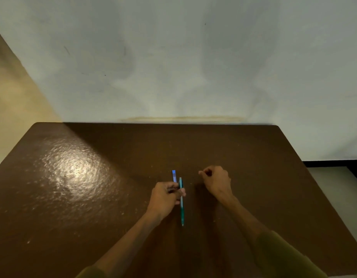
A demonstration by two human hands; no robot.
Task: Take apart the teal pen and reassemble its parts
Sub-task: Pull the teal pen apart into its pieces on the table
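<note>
Blue piece (174, 176) beside teal pen (181, 205), brown table (83, 187)

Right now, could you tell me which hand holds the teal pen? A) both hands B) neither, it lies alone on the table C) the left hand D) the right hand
C: the left hand has its fingers curled round the pen, while the right hand is off to the side, curled, with nothing visible in it.
</note>
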